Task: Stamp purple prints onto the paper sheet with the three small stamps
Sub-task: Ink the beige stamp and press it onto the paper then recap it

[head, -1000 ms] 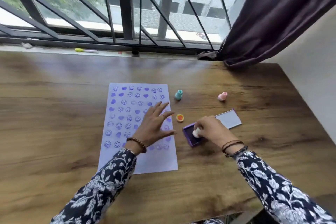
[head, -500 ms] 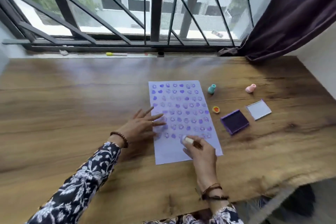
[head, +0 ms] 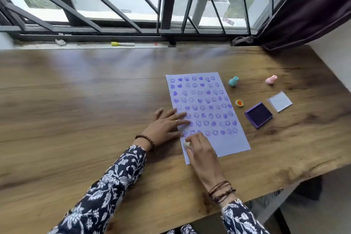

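The paper sheet (head: 216, 100) lies on the wooden table, covered in rows of purple smiley and heart prints. My right hand (head: 201, 150) is closed around a small white stamp (head: 187, 144), holding it down on the sheet's lower left corner. Flat on the sheet's left edge rests my left hand (head: 167, 125), fingers spread. A teal stamp (head: 233, 81) and a pink stamp (head: 271, 79) stand to the right of the sheet. The open purple ink pad (head: 258, 114) sits right of the sheet, and its lid (head: 280, 101) lies beside it.
A small yellow and orange cap (head: 239, 103) lies between the sheet and the ink pad. A marker (head: 122, 44) rests on the window sill. A dark curtain (head: 307, 5) hangs at the right. The table's front edge (head: 284, 182) runs close to my right wrist.
My right hand left the ink pad with the white stamp and came down on the sheet's lower left. My left hand slid to the sheet's left edge. The camera turned left.
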### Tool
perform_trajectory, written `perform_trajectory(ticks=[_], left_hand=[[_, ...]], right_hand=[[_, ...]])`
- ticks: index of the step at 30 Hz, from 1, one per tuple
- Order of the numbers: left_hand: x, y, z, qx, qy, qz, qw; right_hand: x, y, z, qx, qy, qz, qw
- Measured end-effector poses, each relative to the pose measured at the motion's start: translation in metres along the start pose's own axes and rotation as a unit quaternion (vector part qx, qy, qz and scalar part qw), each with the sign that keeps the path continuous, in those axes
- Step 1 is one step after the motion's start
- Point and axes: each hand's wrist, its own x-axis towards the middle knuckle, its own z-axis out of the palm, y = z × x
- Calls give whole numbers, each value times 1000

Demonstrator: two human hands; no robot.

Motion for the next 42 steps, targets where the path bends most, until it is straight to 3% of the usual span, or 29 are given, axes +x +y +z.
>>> perform_trajectory(ticks=[12, 15, 17, 18, 20, 22, 24, 29, 32, 36, 42], left_hand=[[0, -2, -1, -23, -2, 7, 1000], [-1, 0, -2, -4, -7, 7, 1000], [-3, 2, -2, 3, -12, 11, 1000], [-4, 2, -3, -12, -8, 10, 1000], [-6, 3, -6, -73, 20, -6, 997], [-3, 6, -9, -98, 57, -26, 993], [5, 16, -12, -81, 90, -27, 992], [50, 71, -14, -77, 173, 3, 982], [89, 106, -5, -97, 172, -2, 980], [146, 133, 10, -76, 141, -16, 987], [194, 148, 33, -36, 109, -22, 993]], right_hand=[[32, -2, -15, -117, -144, -28, 982], [29, 2, -19, -50, -136, -31, 989], [27, 8, -26, 87, -98, 45, 990], [27, 13, -30, 169, -66, 102, 978], [27, 26, -41, 348, -14, 203, 915], [28, 43, -55, 502, 5, 251, 828], [32, 65, -73, 573, 24, 265, 775], [51, 118, -115, 636, 58, 275, 718], [63, 148, -130, 660, 71, 275, 695], [82, 182, -139, 656, 48, 274, 701], [105, 226, -138, 617, 11, 263, 742]])
